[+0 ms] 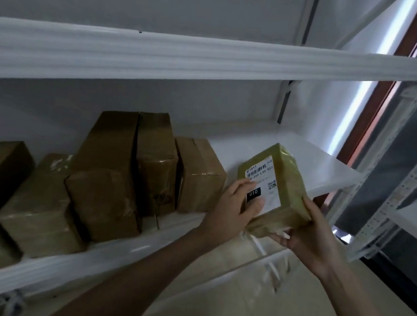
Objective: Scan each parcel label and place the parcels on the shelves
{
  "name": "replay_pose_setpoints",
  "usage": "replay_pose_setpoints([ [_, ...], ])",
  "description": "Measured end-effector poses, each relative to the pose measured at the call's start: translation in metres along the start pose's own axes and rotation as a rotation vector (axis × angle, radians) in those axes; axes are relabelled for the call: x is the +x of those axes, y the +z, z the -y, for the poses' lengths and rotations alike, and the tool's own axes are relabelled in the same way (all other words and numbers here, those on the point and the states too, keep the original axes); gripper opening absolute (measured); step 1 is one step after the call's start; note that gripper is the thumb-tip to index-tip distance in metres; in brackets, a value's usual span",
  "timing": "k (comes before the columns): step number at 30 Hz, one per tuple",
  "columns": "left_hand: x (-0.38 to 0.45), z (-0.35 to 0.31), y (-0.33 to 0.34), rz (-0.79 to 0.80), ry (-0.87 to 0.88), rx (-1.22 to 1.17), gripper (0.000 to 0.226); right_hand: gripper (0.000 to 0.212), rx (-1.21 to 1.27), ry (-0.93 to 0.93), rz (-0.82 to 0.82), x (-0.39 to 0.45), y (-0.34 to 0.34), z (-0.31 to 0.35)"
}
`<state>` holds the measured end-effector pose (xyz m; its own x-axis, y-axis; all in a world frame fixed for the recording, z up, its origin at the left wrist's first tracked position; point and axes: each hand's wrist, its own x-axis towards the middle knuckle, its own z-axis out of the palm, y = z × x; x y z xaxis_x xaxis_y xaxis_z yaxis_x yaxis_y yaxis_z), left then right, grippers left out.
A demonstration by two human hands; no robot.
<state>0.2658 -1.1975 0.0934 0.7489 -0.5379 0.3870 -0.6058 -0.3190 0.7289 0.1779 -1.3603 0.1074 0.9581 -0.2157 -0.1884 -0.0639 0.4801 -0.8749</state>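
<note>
I hold a small tape-wrapped cardboard parcel (283, 188) in both hands, tilted, just in front of the white shelf (303, 150). Its white label (266, 181) with a barcode, a QR code and a black "010" patch faces me. My left hand (233, 207) grips the parcel's left side, its thumb lying over the label's lower left. My right hand (306, 230) holds the lower right corner from beneath, thumb along the right edge. No scanner is in view.
Several brown taped parcels (116, 175) stand in a row on the left and middle of the same shelf. Bare shelf board lies right of them, behind the held parcel. Another shelf beam (210, 55) runs above. A grey metal rack (401, 173) stands at right.
</note>
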Motion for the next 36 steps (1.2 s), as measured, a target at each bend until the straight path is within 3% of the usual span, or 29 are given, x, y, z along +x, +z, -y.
replay_pose_setpoints([
  [3, 0.027, 0.004, 0.007, -0.014, -0.047, 0.079, 0.058, 0.038, -0.172, 0.032, 0.013, 0.036, 0.0, 0.032],
  [10, 0.038, 0.018, 0.011, -0.225, -0.064, 0.257, 0.066, 0.037, -0.432, 0.092, 0.108, 0.105, 0.014, 0.044],
  [18, 0.033, 0.024, 0.021, -0.42, -0.192, 0.413, 0.057, 0.023, -0.422, 0.066, 0.219, 0.143, 0.042, 0.025],
  [20, 0.031, 0.025, 0.02, -0.402, -0.272, 0.439, 0.045, 0.021, -0.423, 0.037, 0.223, 0.149, 0.049, 0.02],
  [25, 0.009, 0.02, 0.02, -0.278, -0.334, 0.517, 0.024, 0.04, -0.508, 0.002, 0.163, 0.151, 0.05, 0.015],
  [30, -0.042, 0.017, 0.013, -0.155, -0.404, 0.721, 0.036, 0.06, -0.849, -0.432, 0.057, 0.116, 0.027, -0.001],
  [34, -0.111, 0.017, -0.012, 0.001, -0.481, 0.987, 0.043, 0.037, -1.149, -0.651, 0.033, 0.078, 0.011, -0.031],
  [36, -0.154, 0.019, -0.03, 0.065, -0.586, 1.041, 0.042, 0.036, -1.304, -0.697, 0.049, 0.058, 0.01, -0.048],
])
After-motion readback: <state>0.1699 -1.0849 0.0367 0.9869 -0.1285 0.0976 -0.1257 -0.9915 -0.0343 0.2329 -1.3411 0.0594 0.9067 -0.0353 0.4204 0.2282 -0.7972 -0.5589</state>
